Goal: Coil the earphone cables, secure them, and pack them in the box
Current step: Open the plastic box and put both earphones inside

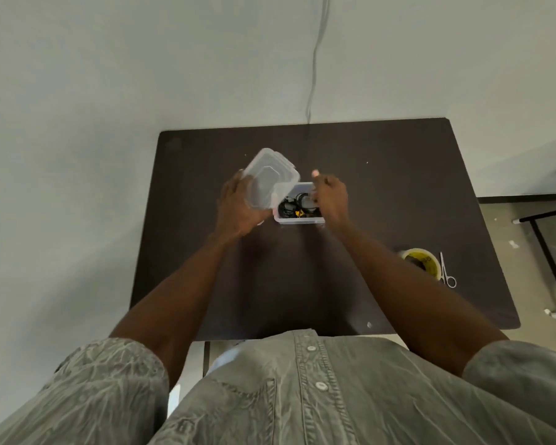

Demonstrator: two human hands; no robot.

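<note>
Box (299,220) sits mid-desk (398,187), coiled earphones (297,205) inside. Left hand (238,210) fingers grip the lid (267,184), tilted over the box's left edge. Right hand (329,197) steadies the box's right side — finger closure unclear. Best: level the lid, align corners, press evenly — no cable pinched.

Dark brown rectangular table (382,200) with rounded corners, its far edge set against a plain pale grey-green wall (109,75). A thin grey cable (315,59) runs down the wall to the table's far edge. At right, pale speckled floor (501,220) and a black metal frame (552,258) with white-tipped feet; lighting soft and even
</note>
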